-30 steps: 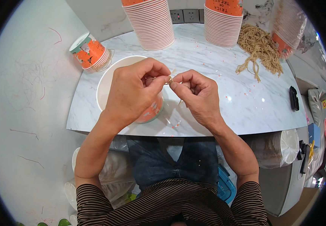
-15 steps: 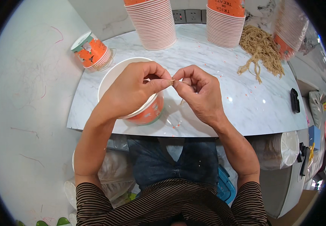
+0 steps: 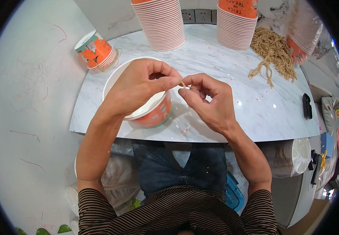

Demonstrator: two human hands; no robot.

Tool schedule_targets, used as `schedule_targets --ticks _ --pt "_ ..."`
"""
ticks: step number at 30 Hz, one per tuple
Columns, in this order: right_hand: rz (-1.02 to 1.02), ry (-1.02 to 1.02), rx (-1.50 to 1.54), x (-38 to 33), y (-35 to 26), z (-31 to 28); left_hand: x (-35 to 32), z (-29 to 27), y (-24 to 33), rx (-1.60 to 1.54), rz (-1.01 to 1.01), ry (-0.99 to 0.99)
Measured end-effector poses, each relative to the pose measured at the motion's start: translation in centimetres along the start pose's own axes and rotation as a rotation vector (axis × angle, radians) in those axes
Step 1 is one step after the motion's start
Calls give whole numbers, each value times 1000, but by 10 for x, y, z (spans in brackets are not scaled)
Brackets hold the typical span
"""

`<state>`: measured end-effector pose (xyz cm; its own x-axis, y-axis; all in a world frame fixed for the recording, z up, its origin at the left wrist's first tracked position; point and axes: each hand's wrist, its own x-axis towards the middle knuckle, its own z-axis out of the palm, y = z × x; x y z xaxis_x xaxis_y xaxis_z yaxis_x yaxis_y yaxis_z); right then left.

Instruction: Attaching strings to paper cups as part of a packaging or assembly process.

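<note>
My left hand point(image 3: 140, 88) and my right hand point(image 3: 208, 102) meet above the marble table point(image 3: 232, 113), fingertips pinched together on a short tan piece of string point(image 3: 182, 84). Under my left hand stands an orange paper cup with a white inside point(image 3: 153, 113), tilted a little; the hand hides much of its rim. Both hands hover over the table's near half.
Two tall stacks of orange paper cups point(image 3: 159, 23) point(image 3: 238, 25) stand at the back. A third stack point(image 3: 304, 33) lies at the far right beside a heap of tan strings point(image 3: 273, 53). A short cup stack point(image 3: 95, 51) leans at the left. A black object point(image 3: 306, 105) lies near the right edge.
The cup has come into fuller view under my left hand, and both hands have shifted slightly while keeping the pinch on the string.
</note>
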<state>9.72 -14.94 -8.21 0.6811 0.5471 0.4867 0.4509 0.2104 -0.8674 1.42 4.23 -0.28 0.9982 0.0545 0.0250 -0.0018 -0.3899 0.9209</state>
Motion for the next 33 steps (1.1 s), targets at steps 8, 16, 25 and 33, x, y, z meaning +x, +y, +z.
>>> schedule_targets --ticks 8,16,25,33 --pt "-39 70 -55 1 1 1 2 3 2 102 9 29" --pt "73 34 -16 2 0 -6 4 2 -4 -2 76 77" --pt "149 -3 -131 6 0 -14 1 -1 0 -135 60 153" --pt "264 -34 -83 12 9 -23 -3 0 4 -92 32 92"
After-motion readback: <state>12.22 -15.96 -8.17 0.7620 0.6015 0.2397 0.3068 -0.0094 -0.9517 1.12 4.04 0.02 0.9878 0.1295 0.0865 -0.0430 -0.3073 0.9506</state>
